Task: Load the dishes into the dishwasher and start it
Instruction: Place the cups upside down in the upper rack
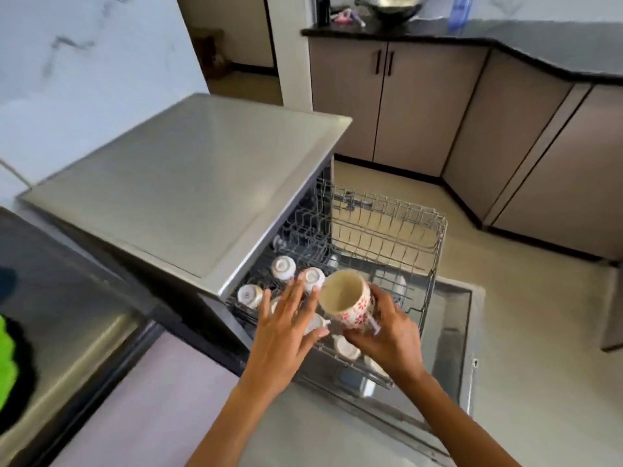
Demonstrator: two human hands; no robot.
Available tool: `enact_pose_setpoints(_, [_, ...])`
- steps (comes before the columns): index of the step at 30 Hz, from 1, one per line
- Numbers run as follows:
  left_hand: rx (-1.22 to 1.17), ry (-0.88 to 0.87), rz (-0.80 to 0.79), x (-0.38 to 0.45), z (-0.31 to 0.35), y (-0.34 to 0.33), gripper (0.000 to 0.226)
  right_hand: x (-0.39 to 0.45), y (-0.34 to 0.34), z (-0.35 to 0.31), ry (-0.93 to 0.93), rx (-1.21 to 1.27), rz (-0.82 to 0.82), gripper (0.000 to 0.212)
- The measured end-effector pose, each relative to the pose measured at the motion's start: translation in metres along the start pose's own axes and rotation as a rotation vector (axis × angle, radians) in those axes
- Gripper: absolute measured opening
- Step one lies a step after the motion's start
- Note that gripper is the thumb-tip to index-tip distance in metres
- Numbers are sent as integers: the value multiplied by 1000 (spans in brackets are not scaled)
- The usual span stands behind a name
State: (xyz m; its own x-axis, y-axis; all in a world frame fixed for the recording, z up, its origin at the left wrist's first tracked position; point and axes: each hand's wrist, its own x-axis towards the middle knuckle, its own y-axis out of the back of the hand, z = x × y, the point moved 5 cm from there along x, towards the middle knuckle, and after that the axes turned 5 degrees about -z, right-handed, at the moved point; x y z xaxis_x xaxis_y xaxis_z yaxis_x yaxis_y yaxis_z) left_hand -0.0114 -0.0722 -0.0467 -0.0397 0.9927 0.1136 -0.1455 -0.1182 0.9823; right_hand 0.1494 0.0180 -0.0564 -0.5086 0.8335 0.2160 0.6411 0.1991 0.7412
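Observation:
A steel dishwasher (188, 183) stands with its door (451, 338) dropped open and its upper wire rack (435, 237) pulled out. Several small white cups (283, 267) sit upside down in the rack's left side. My right hand (387, 338) grips a cream mug with red flowers (347, 299) above the rack, its mouth tilted toward me. My left hand (286, 328) hovers with straight, spread fingers over the cups just left of the mug, its fingertips near one inverted cup (313, 277).
A counter (67, 315) with something green and black at its edge lies to the left. Beige cabinets (411, 106) under a dark worktop line the back and right, with a wok (394, 6) and a blue bottle (458, 11) on top. The rack's right half holds nothing.

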Motion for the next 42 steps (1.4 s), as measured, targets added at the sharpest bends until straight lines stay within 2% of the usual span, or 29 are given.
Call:
enact_pose_setpoints(5, [33, 9, -223, -9, -26, -109, 64, 20, -37, 60, -24, -117, 7, 83])
enact_pose_setpoints(9, [43, -26, -235, -9, -25, -143, 61, 35, -62, 89, -21, -183, -53, 86])
enact_pose_setpoints(14, [34, -47, -211, -4, -32, -150, 56, 61, -84, 97, -7, -279, -178, 79])
enact_pose_setpoints(19, [15, -54, -216, -3, -34, -153, 51, 95, -100, 94, -65, -432, -336, 85])
enact_pose_setpoints(22, [1, -62, -221, -6, -32, -156, 53, 109, -110, 90, -106, -434, -409, 94])
enact_pose_setpoints(25, [-8, -63, -235, -7, -32, -158, 55, 120, -118, 89, -84, -494, -466, 98])
enact_pose_setpoints(30, [-25, -41, -228, -8, -31, -158, 56, 132, -121, 86, -33, -523, -517, 90])
enact_pose_setpoints(35, [-35, -26, -221, -9, -31, -160, 57, 139, -128, 80, -48, -438, -523, 102])
enact_pose_setpoints(38, [-50, -26, -205, -9, -30, -160, 58, 140, -128, 79, -27, -384, -474, 90])
enact_pose_setpoints(42, [-46, -25, -209, -9, -29, -158, 58, 128, -139, 81, 5, -386, -497, 83])
